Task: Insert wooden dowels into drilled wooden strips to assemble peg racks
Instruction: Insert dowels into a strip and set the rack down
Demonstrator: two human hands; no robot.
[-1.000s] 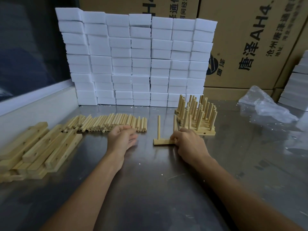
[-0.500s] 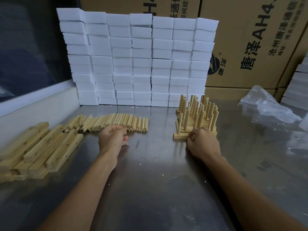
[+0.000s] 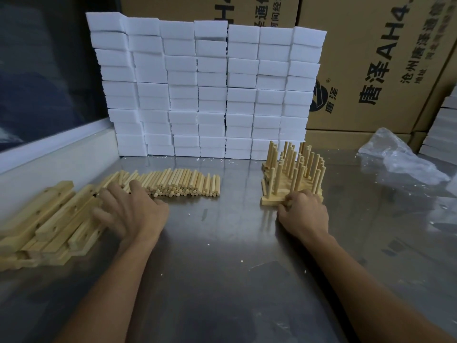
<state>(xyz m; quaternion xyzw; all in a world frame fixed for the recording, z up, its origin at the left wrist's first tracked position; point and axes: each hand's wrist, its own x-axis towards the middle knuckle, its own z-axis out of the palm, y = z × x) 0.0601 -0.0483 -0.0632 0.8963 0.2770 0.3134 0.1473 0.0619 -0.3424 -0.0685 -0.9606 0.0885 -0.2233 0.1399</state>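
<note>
Loose wooden dowels lie in a row at the middle back of the steel table. Drilled wooden strips are piled at the left. My left hand is blurred, with its fingers spread over the right edge of that pile. Finished peg racks stand in a cluster at the right, dowels upright. My right hand has its fingers curled on the front rack's strip, which sits against the cluster.
A wall of stacked white foam blocks stands behind the dowels. Cardboard boxes fill the back right, with a crumpled plastic bag and more white blocks at the right edge. A raised ledge runs along the left.
My right hand slid the rack with upright dowels to the right against the finished cluster. My left hand moved left from in front of the dowels onto the strip pile.
</note>
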